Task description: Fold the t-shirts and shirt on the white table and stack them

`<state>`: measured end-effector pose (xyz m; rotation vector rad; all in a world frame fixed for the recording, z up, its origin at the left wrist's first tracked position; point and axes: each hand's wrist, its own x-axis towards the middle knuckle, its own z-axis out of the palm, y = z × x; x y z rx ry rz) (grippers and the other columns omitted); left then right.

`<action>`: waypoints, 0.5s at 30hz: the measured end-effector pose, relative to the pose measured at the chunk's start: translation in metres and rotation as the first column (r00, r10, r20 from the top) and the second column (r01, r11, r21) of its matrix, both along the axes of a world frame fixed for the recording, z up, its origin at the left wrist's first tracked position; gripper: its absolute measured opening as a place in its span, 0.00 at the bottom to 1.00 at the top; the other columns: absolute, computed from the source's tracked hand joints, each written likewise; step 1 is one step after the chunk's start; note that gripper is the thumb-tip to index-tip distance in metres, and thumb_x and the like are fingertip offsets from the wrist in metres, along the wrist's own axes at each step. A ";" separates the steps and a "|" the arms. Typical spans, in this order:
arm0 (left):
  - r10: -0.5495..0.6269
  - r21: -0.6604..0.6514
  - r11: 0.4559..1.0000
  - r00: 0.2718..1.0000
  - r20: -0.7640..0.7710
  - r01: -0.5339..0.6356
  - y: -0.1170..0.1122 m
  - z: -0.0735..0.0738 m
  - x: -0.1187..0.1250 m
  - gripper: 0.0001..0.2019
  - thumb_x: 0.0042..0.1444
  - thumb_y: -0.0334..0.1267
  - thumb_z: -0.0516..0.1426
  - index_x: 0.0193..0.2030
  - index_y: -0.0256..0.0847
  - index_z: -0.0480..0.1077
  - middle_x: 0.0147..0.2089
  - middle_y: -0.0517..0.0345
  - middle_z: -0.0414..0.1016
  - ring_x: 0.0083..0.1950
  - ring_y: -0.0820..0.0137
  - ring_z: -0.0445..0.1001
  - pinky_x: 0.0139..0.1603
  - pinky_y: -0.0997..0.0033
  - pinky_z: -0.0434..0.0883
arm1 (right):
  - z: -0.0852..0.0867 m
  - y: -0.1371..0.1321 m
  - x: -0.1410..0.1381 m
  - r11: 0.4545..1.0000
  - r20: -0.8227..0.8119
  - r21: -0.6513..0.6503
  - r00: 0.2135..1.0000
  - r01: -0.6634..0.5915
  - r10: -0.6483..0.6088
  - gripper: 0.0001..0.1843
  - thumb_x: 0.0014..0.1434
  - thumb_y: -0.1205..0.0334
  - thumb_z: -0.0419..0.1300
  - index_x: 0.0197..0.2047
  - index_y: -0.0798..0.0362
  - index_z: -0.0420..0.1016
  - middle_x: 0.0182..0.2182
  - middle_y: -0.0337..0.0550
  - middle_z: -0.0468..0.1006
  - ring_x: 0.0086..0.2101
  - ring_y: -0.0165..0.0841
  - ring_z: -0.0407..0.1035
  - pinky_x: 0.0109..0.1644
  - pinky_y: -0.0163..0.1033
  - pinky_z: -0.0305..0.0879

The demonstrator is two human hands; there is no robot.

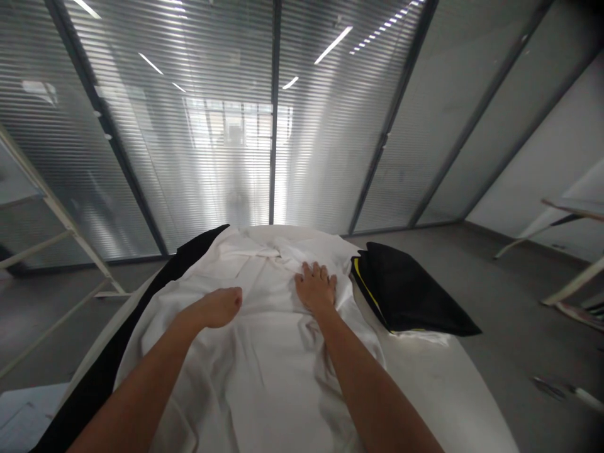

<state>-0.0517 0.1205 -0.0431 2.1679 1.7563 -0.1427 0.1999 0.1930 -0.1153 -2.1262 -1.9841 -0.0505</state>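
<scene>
A white garment [264, 352], perhaps a shirt, lies spread over the table with loose folds and a bunched part at its far end. My left hand [219, 307] is closed in a fist over the left side of the cloth. Its fingers curl out of sight, so whatever is in them, if anything, is hidden. To the right, my right hand [317, 286] presses on the garment near its bunched far end, fingers spread and stretched out. Black cloth [136, 314] shows along the left edge of the garment.
A folded black piece with a yellow edge [410, 289] lies on the right of the white table [453, 390], its corner jutting past the edge. A pale ladder-like frame [70, 226] stands at left. Glass panels with blinds [321, 138] rise behind. Another piece of furniture [573, 211] stands right.
</scene>
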 end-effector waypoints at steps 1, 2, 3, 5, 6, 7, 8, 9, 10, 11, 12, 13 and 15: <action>0.014 0.002 1.000 1.000 0.011 -0.014 0.009 0.003 -0.003 0.12 0.61 0.36 0.45 0.39 0.41 0.69 0.41 0.50 0.78 0.42 0.63 0.76 0.43 0.66 0.69 | 0.000 0.000 0.000 1.000 0.003 0.004 1.000 0.000 0.000 0.31 0.66 0.48 0.40 0.70 0.47 0.55 0.69 0.51 0.53 0.66 0.49 0.44 0.64 0.61 0.36; 0.043 0.031 0.999 0.999 -0.005 -0.043 0.018 0.005 -0.005 0.12 0.60 0.37 0.46 0.39 0.40 0.69 0.42 0.49 0.78 0.43 0.63 0.76 0.44 0.66 0.69 | 0.001 0.000 0.000 1.000 0.005 0.007 1.000 0.000 -0.001 0.31 0.66 0.49 0.40 0.70 0.47 0.55 0.69 0.52 0.53 0.66 0.49 0.44 0.64 0.61 0.36; 0.091 0.086 0.992 0.995 -0.039 -0.087 0.028 0.006 -0.006 0.13 0.61 0.39 0.46 0.42 0.39 0.70 0.44 0.47 0.77 0.46 0.62 0.76 0.47 0.64 0.69 | 0.002 -0.001 0.000 1.000 0.006 0.006 1.000 0.001 -0.001 0.31 0.66 0.49 0.40 0.70 0.48 0.55 0.68 0.52 0.53 0.66 0.49 0.44 0.64 0.62 0.36; 0.227 0.224 0.954 0.969 -0.101 -0.200 0.048 0.004 -0.004 0.19 0.60 0.45 0.49 0.53 0.38 0.66 0.52 0.40 0.74 0.53 0.54 0.73 0.51 0.55 0.68 | 0.003 -0.001 0.000 1.000 0.003 -0.003 1.000 0.002 -0.002 0.31 0.66 0.50 0.40 0.70 0.48 0.55 0.68 0.53 0.53 0.66 0.49 0.44 0.64 0.62 0.36; 0.270 0.268 0.935 0.956 -0.118 -0.231 0.057 0.001 -0.003 0.23 0.59 0.48 0.50 0.57 0.37 0.64 0.56 0.36 0.70 0.57 0.48 0.70 0.52 0.49 0.67 | 0.003 -0.001 0.000 1.000 -0.001 -0.003 1.000 0.002 -0.002 0.31 0.66 0.50 0.40 0.70 0.49 0.55 0.68 0.54 0.53 0.66 0.49 0.44 0.64 0.63 0.35; 0.300 0.298 0.921 0.945 -0.131 -0.251 0.064 -0.004 -0.001 0.25 0.58 0.50 0.51 0.58 0.37 0.63 0.58 0.34 0.68 0.59 0.45 0.68 0.52 0.45 0.66 | 0.003 -0.001 0.000 1.000 -0.004 0.004 1.000 0.000 0.000 0.31 0.66 0.50 0.41 0.70 0.49 0.55 0.68 0.54 0.53 0.66 0.50 0.44 0.64 0.63 0.35; 0.311 0.313 0.915 0.940 -0.140 -0.257 0.071 -0.010 0.000 0.25 0.58 0.50 0.51 0.58 0.37 0.64 0.59 0.34 0.68 0.59 0.44 0.67 0.52 0.43 0.66 | 0.002 -0.001 0.000 1.000 -0.008 0.017 1.000 -0.001 0.002 0.31 0.66 0.51 0.41 0.69 0.49 0.56 0.68 0.54 0.53 0.66 0.50 0.44 0.64 0.63 0.35; 0.311 0.316 0.913 0.941 -0.131 -0.258 0.077 -0.016 0.000 0.23 0.58 0.48 0.51 0.56 0.38 0.65 0.58 0.36 0.68 0.59 0.45 0.68 0.52 0.43 0.66 | 0.001 -0.001 0.001 0.999 -0.012 0.036 1.000 -0.004 0.004 0.31 0.66 0.51 0.41 0.69 0.50 0.56 0.68 0.55 0.54 0.66 0.50 0.44 0.64 0.63 0.35; 0.312 0.318 0.910 0.944 -0.102 -0.267 0.082 -0.022 -0.001 0.20 0.59 0.47 0.50 0.53 0.38 0.67 0.57 0.38 0.70 0.57 0.47 0.69 0.52 0.45 0.67 | 0.000 -0.001 0.001 0.999 -0.017 0.052 1.000 -0.005 0.006 0.31 0.66 0.51 0.41 0.69 0.50 0.57 0.68 0.55 0.54 0.66 0.50 0.44 0.64 0.63 0.34; 0.317 0.318 0.903 0.948 -0.042 -0.288 0.087 -0.026 -0.004 0.17 0.60 0.45 0.49 0.50 0.39 0.69 0.55 0.40 0.72 0.56 0.50 0.71 0.53 0.48 0.67 | -0.001 0.000 0.001 0.998 -0.022 0.063 1.000 -0.006 0.008 0.31 0.66 0.51 0.42 0.69 0.50 0.57 0.68 0.55 0.54 0.66 0.50 0.45 0.64 0.63 0.34; 0.331 0.312 0.892 0.943 0.040 -0.326 0.092 -0.029 -0.008 0.15 0.60 0.44 0.50 0.47 0.39 0.71 0.52 0.42 0.74 0.55 0.53 0.72 0.53 0.51 0.68 | -0.002 0.000 0.002 0.998 -0.027 0.068 1.000 -0.007 0.009 0.31 0.66 0.51 0.42 0.69 0.50 0.57 0.68 0.55 0.54 0.66 0.51 0.45 0.63 0.63 0.34; 0.354 0.302 0.875 0.926 0.133 -0.378 0.097 -0.030 -0.014 0.14 0.59 0.44 0.51 0.43 0.39 0.72 0.48 0.44 0.76 0.53 0.55 0.73 0.53 0.54 0.69 | -0.002 0.000 0.002 0.998 -0.031 0.068 0.999 -0.008 0.010 0.31 0.66 0.51 0.42 0.69 0.50 0.57 0.68 0.55 0.54 0.66 0.51 0.45 0.63 0.63 0.34; 0.417 0.275 0.827 0.864 0.283 -0.489 0.105 -0.024 -0.032 0.12 0.56 0.44 0.54 0.36 0.38 0.73 0.40 0.48 0.78 0.47 0.59 0.76 0.49 0.60 0.71 | -0.003 0.001 0.002 0.998 -0.039 0.068 0.999 -0.007 0.010 0.31 0.66 0.51 0.42 0.69 0.50 0.57 0.68 0.55 0.54 0.66 0.50 0.44 0.64 0.63 0.33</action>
